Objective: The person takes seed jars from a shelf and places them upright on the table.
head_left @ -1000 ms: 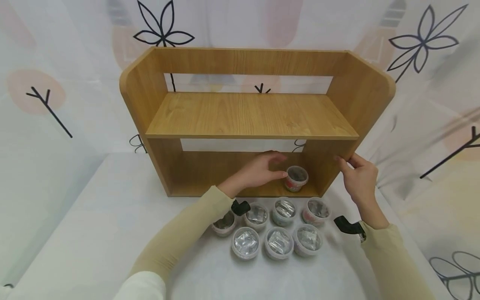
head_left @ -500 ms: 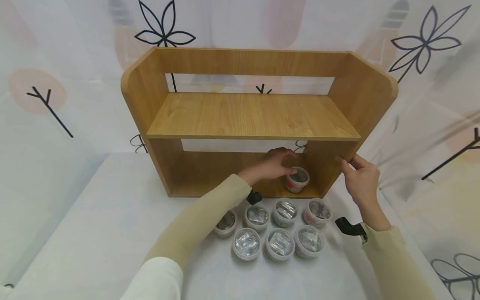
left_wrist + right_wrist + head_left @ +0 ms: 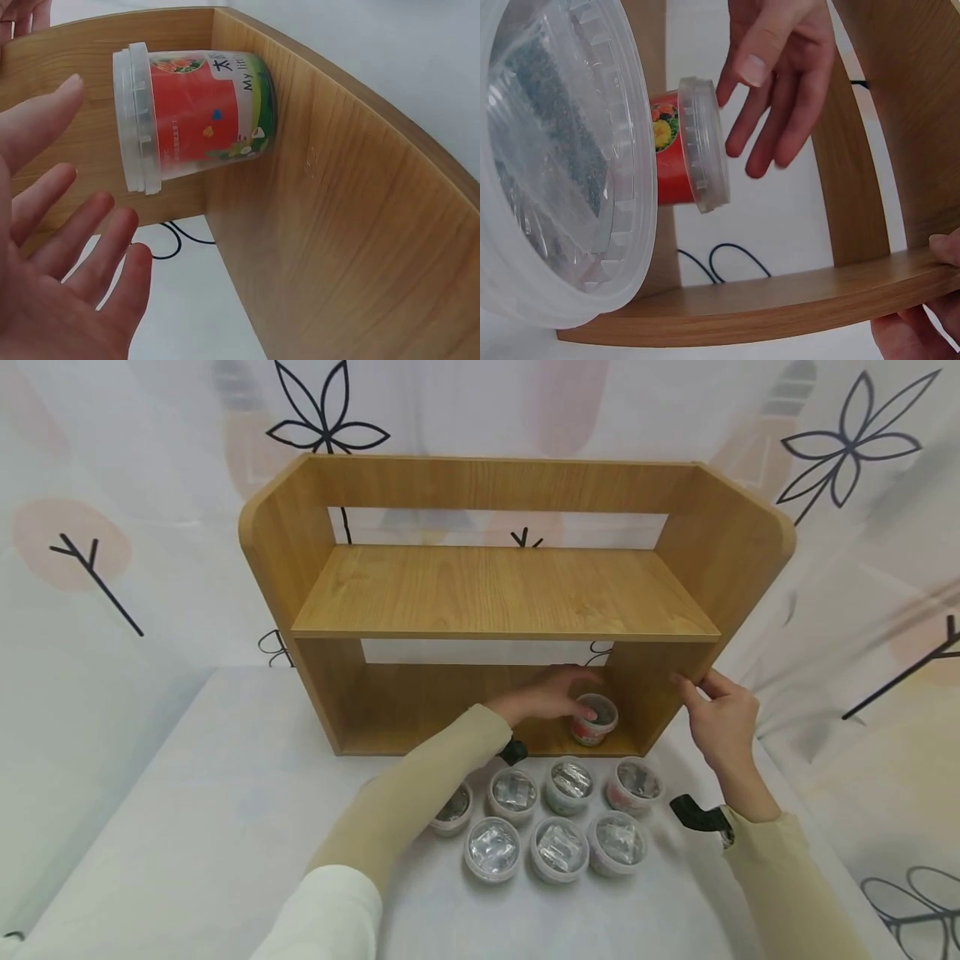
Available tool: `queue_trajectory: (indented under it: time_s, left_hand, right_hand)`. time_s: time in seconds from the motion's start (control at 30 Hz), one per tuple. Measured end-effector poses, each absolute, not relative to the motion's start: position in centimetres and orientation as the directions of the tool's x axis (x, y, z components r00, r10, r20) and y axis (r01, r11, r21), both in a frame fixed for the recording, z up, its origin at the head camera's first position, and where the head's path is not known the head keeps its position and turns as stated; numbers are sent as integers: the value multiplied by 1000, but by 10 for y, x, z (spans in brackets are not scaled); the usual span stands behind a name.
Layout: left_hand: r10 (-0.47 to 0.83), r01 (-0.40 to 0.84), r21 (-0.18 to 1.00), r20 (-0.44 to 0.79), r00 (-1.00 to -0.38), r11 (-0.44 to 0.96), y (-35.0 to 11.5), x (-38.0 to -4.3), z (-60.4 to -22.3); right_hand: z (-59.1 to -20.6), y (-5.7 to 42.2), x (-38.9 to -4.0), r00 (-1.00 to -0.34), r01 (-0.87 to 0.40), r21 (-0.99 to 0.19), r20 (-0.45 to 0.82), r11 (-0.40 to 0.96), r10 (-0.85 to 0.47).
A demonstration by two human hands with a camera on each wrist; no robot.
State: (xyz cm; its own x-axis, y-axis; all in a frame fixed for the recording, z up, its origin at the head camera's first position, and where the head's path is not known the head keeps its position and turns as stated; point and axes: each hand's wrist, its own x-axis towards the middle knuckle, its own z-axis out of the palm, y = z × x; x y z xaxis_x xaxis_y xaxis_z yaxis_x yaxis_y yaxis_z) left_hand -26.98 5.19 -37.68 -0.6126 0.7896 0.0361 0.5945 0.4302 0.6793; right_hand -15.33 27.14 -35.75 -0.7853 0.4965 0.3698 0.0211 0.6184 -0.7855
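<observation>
A clear-lidded plastic tub (image 3: pixel 592 732) with a red label stands upright on the lower board of a wooden shelf (image 3: pixel 480 597), near the right side panel. My left hand (image 3: pixel 547 693) is just left of and above it, thumb over the lid in the head view. The left wrist view shows the hand's (image 3: pixel 56 262) loosely bent fingers spread apart, clear of the tub (image 3: pixel 199 112). My right hand (image 3: pixel 722 722) pinches the front edge of the right side panel (image 3: pixel 780 311), thumb inside and fingers outside.
Several similar tubs (image 3: pixel 558 850) with silvery packets under their lids stand on the white table (image 3: pixel 225 827) before the shelf. One tub (image 3: pixel 452 812) is partly hidden by the left sleeve. The upper board (image 3: pixel 495 633) overhangs the left hand. Patterned cloth (image 3: pixel 150 460) hangs behind.
My left hand has moved right, bringing its thumb over the tub's lid in the head view. The tub stays in place, and my right hand keeps its hold on the panel.
</observation>
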Motion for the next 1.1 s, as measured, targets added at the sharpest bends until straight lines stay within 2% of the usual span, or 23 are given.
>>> queue_trajectory:
  time_s: [0.2,0.37,0.53,0.87,1.1]
  left_hand:
    - [828,594,703,12,-560,391,58,-267,-379]
    - [845,525,769,-37,-534,366,61,-264,-381]
    - [841,488,789,-63,-538,372,63,-262,-383]
    - [833,531,746,-57,-550,402,64,-261,-382]
    - [842,509,786,-25,-539,350,65,-261,-379]
  right_hand:
    - [-358,272,-154,-784,8,-785,380,619,491]
    - [-358,272,-153,-785,9,-791,374,612,494]
    - [-358,271,-153,-785,16,-791,369,611,498]
    - [-357,271,-152,-779,10,-784,384,621,497]
    - [-356,270,-152,-786,14,-790,370,613,495]
